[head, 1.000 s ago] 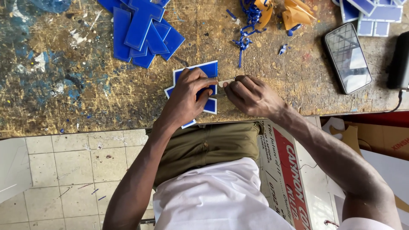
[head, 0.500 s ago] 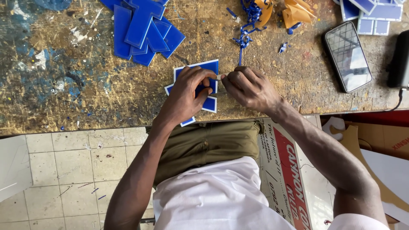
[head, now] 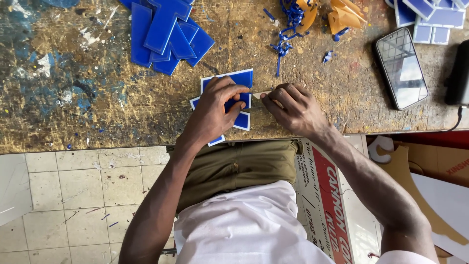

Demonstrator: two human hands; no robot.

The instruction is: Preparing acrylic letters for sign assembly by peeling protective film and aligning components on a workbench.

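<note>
A blue plastic piece with white edges point(head: 239, 79) lies on the paint-stained wooden workbench point(head: 88, 93) near its front edge. My left hand point(head: 215, 110) presses down on it with the fingers spread over its middle. My right hand point(head: 293, 107) is closed around a small blade or tool whose pale tip point(head: 257, 95) touches the piece's right edge. Most of the tool is hidden inside the fist.
A pile of blue plastic shapes point(head: 166, 32) lies at the back left. Blue offcuts point(head: 286, 29) and orange scraps point(head: 337, 14) sit behind the hands. A phone point(head: 401, 66) lies at the right, with more blue-and-white pieces point(head: 432, 17) beyond. Cardboard sheets point(head: 332, 195) lean below the bench.
My right hand has shifted slightly left and closer to the piece's edge. The left hand has stayed on the piece with small finger adjustments.
</note>
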